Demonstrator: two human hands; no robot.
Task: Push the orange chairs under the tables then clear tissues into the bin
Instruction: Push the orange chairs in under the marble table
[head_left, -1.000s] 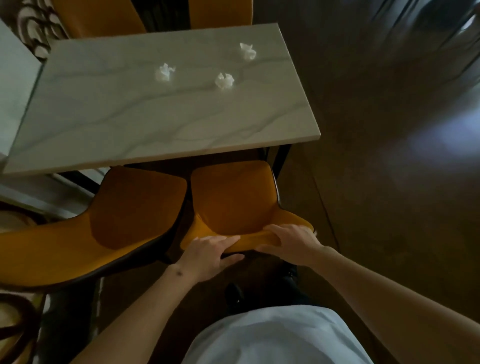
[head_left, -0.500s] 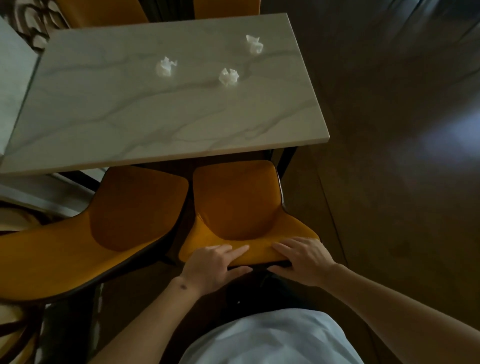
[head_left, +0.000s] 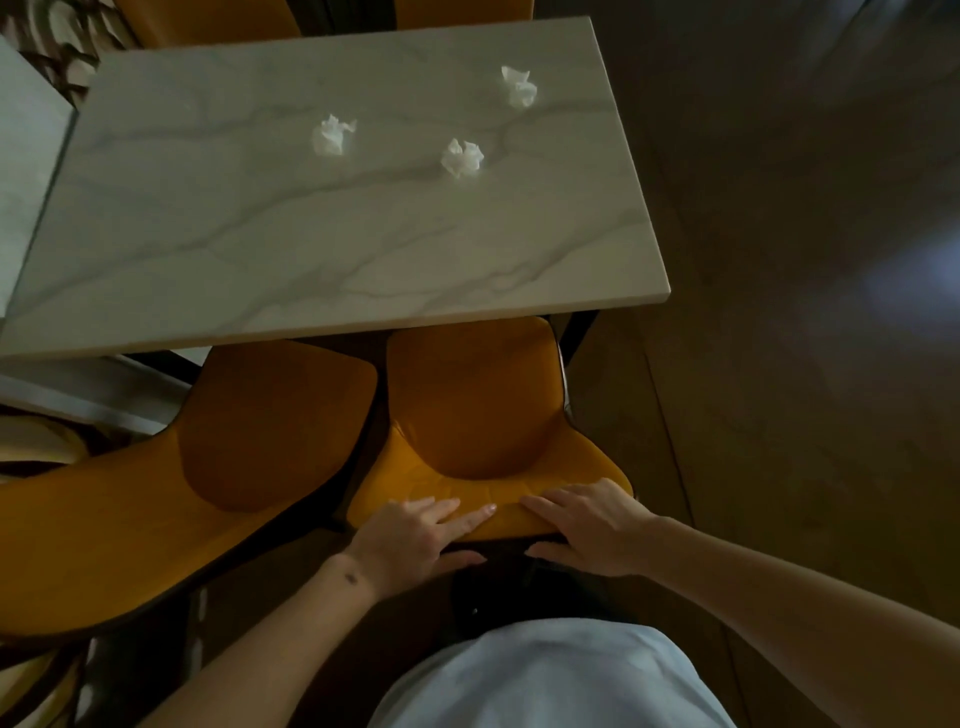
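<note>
Both hands rest on the top edge of the backrest of the right orange chair (head_left: 470, 410). The left hand (head_left: 415, 540) lies flat with the fingers spread over the front of the backrest and the thumb hooked under its rim, so it grips the edge. The right hand (head_left: 589, 527) does the same just beside it, fingers over the top and thumb below the rim. The two hands are near each other but do not touch.

This chair stands in front of the marble-patterned table (head_left: 332, 223), and the front part of its seat is already under the near edge of the tabletop. The left orange chair (head_left: 171, 483) stands just beside it, turned at an angle, and most of its seat is outside the table edge. Behind the far edge of the table the tops of two more orange chairs (head_left: 208, 21) show.

Three crumpled white tissues lie on the tabletop, well apart from the hands: one towards the middle (head_left: 332, 136), one to the right of it (head_left: 462, 158), and one near the far right corner (head_left: 518, 85). A second tabletop (head_left: 26, 156) adjoins at the left. The floor (head_left: 805, 364) is dark brown. No bin or other container is in view, so the tissues are all loose on the table.
</note>
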